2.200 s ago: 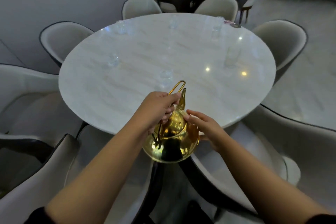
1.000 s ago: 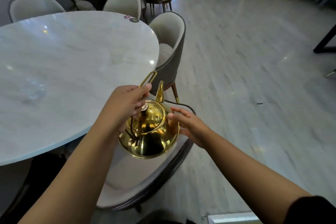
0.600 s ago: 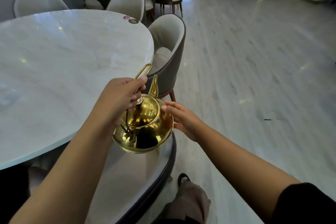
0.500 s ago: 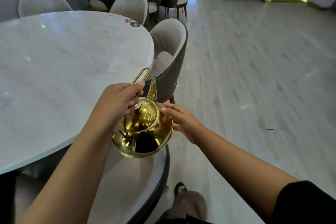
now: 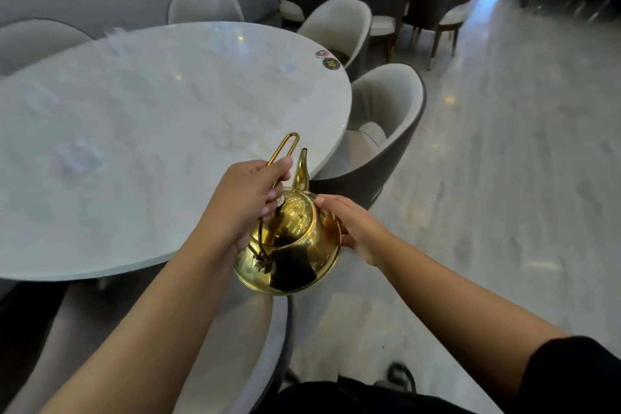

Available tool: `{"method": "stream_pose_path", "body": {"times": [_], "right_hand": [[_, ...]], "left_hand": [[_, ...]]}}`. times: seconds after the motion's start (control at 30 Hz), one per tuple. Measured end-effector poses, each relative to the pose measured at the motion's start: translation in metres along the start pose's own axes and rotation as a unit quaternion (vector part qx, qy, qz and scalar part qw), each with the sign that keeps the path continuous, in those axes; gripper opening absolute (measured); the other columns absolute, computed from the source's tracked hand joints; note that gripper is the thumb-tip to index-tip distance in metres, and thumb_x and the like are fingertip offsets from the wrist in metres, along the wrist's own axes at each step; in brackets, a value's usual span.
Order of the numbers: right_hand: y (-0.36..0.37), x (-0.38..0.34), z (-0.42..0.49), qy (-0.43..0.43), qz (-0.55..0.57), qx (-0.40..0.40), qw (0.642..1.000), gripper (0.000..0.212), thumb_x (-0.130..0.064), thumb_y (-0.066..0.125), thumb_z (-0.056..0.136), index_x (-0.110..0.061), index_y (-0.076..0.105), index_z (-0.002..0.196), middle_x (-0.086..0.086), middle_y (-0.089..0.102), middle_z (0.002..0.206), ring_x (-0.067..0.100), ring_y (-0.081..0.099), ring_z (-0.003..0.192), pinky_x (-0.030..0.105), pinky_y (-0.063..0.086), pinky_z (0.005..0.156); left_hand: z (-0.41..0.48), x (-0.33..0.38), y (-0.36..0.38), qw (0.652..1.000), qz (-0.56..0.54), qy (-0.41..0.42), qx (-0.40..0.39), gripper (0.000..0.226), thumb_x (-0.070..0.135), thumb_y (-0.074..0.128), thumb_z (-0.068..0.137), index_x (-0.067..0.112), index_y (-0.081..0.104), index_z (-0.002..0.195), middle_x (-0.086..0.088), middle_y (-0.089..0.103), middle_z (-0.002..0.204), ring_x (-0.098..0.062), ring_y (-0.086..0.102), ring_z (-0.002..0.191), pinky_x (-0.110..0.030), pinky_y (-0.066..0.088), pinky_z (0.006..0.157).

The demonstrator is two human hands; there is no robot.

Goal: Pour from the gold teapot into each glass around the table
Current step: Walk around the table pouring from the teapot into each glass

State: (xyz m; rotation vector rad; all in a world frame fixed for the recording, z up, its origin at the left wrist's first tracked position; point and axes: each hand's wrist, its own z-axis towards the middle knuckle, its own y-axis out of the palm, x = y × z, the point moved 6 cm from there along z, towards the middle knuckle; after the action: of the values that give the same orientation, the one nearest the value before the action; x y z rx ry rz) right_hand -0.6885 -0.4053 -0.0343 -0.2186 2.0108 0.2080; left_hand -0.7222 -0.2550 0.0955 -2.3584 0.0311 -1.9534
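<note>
Round marble desk point(image 5: 141, 131) fills left; blurred glass point(image 5: 80, 156) on it, far left. Grey chair point(image 5: 379, 131) at its right edge. Gold teapot point(image 5: 289, 245) held in air off desk's near-right edge, spout up. Left hand point(image 5: 248, 198) clenched round handle; right hand point(image 5: 353, 225) open, flat against teapot's side

Restaurant: round tables point(image 5: 174, 118), upholstered chairs point(image 5: 386, 131)
</note>
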Motion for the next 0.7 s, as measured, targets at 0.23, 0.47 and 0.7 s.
{"method": "stream_pose_path", "body": {"times": [0.23, 0.47, 0.7], "right_hand": [[-0.026, -0.027, 0.064, 0.011, -0.050, -0.086, 0.995, 0.031, -0.048, 0.060, 0.088, -0.028, 0.062, 0.111, -0.002, 0.065, 0.109, 0.017, 0.059, 0.104, 0.034, 0.049, 0.094], [-0.046, -0.064, 0.131, 0.012, -0.116, -0.176, 0.978, 0.038, -0.049, 0.062, 0.086, -0.027, 0.061, 0.116, 0.000, 0.063, 0.115, 0.020, 0.056, 0.111, 0.038, 0.044, 0.101], [-0.045, -0.083, 0.189, 0.017, -0.128, -0.236, 0.963, 0.020, -0.045, 0.059, 0.088, -0.030, 0.062, 0.100, -0.007, 0.060, 0.104, 0.018, 0.055, 0.105, 0.039, 0.044, 0.100]], "left_hand": [[0.044, 0.003, 0.019, 0.994, -0.017, -0.021, 0.104, 0.031, 0.026, 0.055, 0.094, 0.012, 0.053, 0.067, 0.010, 0.034, 0.035, -0.003, 0.026, 0.027, -0.014, 0.023, 0.033], [0.086, 0.011, 0.035, 0.976, -0.041, -0.031, 0.211, 0.031, 0.027, 0.054, 0.094, 0.012, 0.052, 0.067, 0.009, 0.033, 0.036, -0.004, 0.025, 0.027, -0.015, 0.025, 0.032], [0.128, 0.006, 0.033, 0.956, -0.050, -0.054, 0.283, 0.031, 0.027, 0.055, 0.093, 0.012, 0.052, 0.067, 0.009, 0.033, 0.036, -0.004, 0.025, 0.027, -0.015, 0.025, 0.033]]}}
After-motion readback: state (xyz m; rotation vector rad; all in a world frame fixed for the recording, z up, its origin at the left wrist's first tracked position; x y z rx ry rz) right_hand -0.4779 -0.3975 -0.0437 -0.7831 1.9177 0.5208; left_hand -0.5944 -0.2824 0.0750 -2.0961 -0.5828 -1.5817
